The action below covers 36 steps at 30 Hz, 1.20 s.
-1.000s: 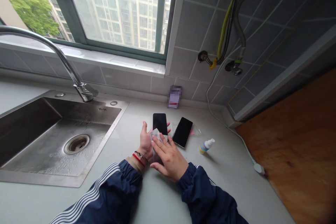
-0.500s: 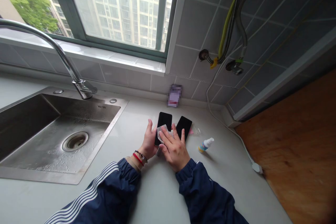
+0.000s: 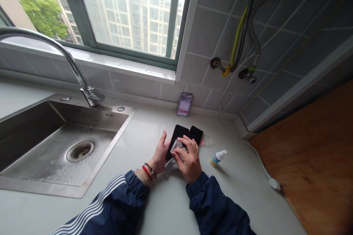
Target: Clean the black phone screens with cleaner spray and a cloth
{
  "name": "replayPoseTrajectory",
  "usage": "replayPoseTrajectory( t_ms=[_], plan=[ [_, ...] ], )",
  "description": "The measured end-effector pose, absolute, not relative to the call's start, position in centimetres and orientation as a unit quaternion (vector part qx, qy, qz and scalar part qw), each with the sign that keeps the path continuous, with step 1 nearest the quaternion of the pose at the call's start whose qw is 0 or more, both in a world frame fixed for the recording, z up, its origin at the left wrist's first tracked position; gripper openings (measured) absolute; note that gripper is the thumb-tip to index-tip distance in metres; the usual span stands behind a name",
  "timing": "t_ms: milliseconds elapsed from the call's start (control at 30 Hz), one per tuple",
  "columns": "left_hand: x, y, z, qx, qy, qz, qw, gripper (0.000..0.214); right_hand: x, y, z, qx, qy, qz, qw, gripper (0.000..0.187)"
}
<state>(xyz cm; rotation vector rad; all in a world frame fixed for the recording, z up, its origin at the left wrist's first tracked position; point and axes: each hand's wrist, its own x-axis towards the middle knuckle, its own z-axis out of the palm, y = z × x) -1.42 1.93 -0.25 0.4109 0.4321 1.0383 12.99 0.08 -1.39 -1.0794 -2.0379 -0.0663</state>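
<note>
Fingers of the right hand (image 3: 189, 150) curled and slightly spread, pressed down on a white cloth (image 3: 171, 168) over the face of a black smartphone (image 3: 178, 134)! Phone lying slantwise on the counter (image 3: 242, 198), its left edge clasped by the upright fingers of the left hand (image 3: 160, 156). Just right, touching it, a second black smartphone (image 3: 196, 134). Farther right, a small spray bottle (image 3: 217, 158). Off to the left, a stainless steel sink (image 3: 41, 190). Nearer, a red bracelet (image 3: 147, 172) on the left wrist, then navy striped sleeves (image 3: 124, 198).
</note>
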Motion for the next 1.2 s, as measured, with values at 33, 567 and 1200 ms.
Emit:
replayPoseTrajectory(
  t_ms=[33, 567, 1200],
  plan=[
    [-1.4, 1.9, -0.2, 0.197, 0.206, 0.486, 0.826, 0.075, 13.0, 0.1, -1.4, -0.428, -0.804, -0.025, 0.411, 0.014],
    [-0.6, 1.1, -0.7, 0.237, 0.274, 0.418, 0.833, 0.06, 14.4, 2.1, -1.6, -0.51, -0.684, -0.084, 0.515, 0.006],
    [-0.2, 1.8, -1.2, 0.207, 0.23, 0.57, 0.761, 0.054, 12.6, 0.1, -1.3, -0.451, -0.781, 0.057, 0.428, 0.025]
  ],
)
